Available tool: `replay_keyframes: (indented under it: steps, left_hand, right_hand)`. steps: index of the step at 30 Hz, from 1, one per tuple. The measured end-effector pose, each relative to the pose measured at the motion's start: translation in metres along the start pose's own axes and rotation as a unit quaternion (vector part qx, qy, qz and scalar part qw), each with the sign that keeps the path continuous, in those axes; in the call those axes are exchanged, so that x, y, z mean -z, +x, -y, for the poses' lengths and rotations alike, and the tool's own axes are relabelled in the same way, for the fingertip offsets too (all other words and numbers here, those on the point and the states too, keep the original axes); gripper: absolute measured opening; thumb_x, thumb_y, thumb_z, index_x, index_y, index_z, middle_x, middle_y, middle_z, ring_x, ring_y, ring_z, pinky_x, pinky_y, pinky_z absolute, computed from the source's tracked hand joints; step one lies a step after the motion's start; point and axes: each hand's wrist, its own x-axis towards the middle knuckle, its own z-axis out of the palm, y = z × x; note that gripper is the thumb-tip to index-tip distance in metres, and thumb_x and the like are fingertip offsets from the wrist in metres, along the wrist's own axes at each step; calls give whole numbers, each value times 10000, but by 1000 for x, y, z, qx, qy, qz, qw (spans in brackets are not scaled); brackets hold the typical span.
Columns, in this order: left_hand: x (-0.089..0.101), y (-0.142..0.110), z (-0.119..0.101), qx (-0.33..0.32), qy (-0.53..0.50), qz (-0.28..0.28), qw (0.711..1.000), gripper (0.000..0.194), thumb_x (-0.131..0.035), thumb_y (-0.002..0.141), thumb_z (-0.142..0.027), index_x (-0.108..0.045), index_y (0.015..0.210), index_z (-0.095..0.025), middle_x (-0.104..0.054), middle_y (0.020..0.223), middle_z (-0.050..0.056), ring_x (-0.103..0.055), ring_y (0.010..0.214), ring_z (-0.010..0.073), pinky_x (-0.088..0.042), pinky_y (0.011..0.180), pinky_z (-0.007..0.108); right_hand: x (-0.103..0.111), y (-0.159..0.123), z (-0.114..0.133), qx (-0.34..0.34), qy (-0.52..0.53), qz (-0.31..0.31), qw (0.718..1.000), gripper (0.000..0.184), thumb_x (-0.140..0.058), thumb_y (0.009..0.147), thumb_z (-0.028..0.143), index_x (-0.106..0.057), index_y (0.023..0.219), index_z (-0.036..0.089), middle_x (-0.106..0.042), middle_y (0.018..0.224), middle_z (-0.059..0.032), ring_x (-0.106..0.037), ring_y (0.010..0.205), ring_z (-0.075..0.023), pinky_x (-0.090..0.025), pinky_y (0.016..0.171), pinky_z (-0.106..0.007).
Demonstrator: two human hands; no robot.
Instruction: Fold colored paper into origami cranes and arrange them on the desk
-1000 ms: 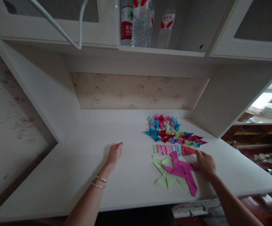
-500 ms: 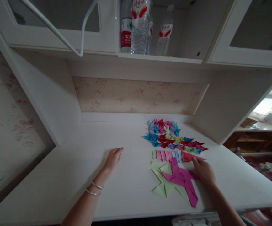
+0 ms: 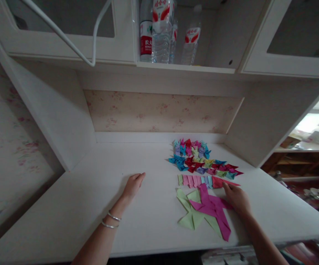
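Red paper: it was folded flat and lay at the right end of a row, its long point running out past my fingers on the far side.
My right hand: thumb and first finger were close together at the near edge of the red paper and seemed to touch it. I could not tell if they pinched it or only steadied it.
My left hand: it rested on the surface, fingers curled into a loose fist, and nothing showed in it. Probably it was only for support, well apart from the papers.
Pink and blue pieces: these overlapped like roof tiles in the same row, with one green piece at the left end; I think this order saved room and let each colour be seen.
Magenta shape: it lay across the green shape, perhaps because both were too wide for the row.
Coloured bundles: they lay behind the row, with another cluster further back, maybe grouped by kind.
Hidden parts: the magenta shape covered the green one's middle, and my curled fingers hid my left palm.
Hard to make out: single folds in the cluster blurred together, and the bottles above were cut off by the top edge.
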Motion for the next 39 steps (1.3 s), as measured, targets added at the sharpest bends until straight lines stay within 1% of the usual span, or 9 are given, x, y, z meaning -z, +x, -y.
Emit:
replay_keyframes:
  steps: [2,4,8,11,16,21,24,32,39]
  left_hand:
    - [0,0,1,0,4,2,1000,458,-536,759,-556,-365,505,-215,-325,448,-74,-293,442,102,-230,458,245]
    - [-1,1,1,-1,8,5,1000,458,-526,769,-554,-369,505,-214,-321,448,-74,-282,438,101,-223,455,245]
    - [-1,1,1,-1,12,9,1000,461,-541,758,-553,-389,491,-210,-338,446,-68,-294,441,102,-229,458,245]
    - [-1,0,-1,1,10,6,1000,460,-558,746,-547,-396,481,-208,-347,445,-64,-308,451,103,-237,464,245]
    - [0,0,-3,13,-12,-3,1000,451,-543,750,-546,-359,504,-216,-319,454,-75,-285,434,95,-221,441,239]
    - [1,0,-2,26,-42,1,999,433,-511,776,-549,-340,551,-220,-297,479,-85,-244,421,85,-192,418,228]
    - [1,0,-1,24,-49,4,998,432,-522,780,-536,-339,555,-216,-293,485,-85,-241,429,82,-184,421,224]
    - [0,-1,-3,20,-54,-1,998,435,-531,778,-522,-340,542,-211,-294,482,-82,-239,431,77,-185,422,220]
    - [1,1,4,21,-43,2,999,431,-509,786,-547,-373,563,-204,-322,488,-81,-252,431,76,-198,414,209]
  right_hand:
    - [1,0,0,-4,0,28,1000,590,-288,869,529,-721,1034,164,-720,938,-168,-660,876,-318,-445,692,-339]
    - [1,0,1,-6,-6,43,999,605,-271,874,535,-713,1043,159,-712,967,-177,-651,910,-327,-440,712,-349]
    - [2,-2,2,-4,-15,51,999,624,-240,884,545,-708,1039,162,-704,995,-181,-647,923,-329,-435,729,-360]
    - [2,-4,3,3,-12,52,999,611,-247,885,550,-709,1031,179,-711,972,-166,-650,915,-319,-436,717,-350]
    - [3,-5,5,13,-32,65,997,592,-243,884,550,-712,1003,209,-715,963,-151,-652,908,-309,-433,699,-338]
    - [5,-5,6,4,-45,87,995,600,-246,873,572,-672,1121,229,-711,997,-136,-646,926,-314,-431,684,-339]
    - [5,-5,6,2,-46,91,995,625,-223,875,583,-659,1149,228,-706,1007,-146,-640,945,-326,-431,689,-350]
    - [3,-4,5,3,-38,90,995,627,-237,868,598,-686,1093,223,-706,999,-155,-640,944,-328,-435,691,-352]
    - [1,-4,3,19,-27,77,996,617,-268,861,596,-716,1040,212,-715,965,-151,-645,894,-327,-428,679,-354]
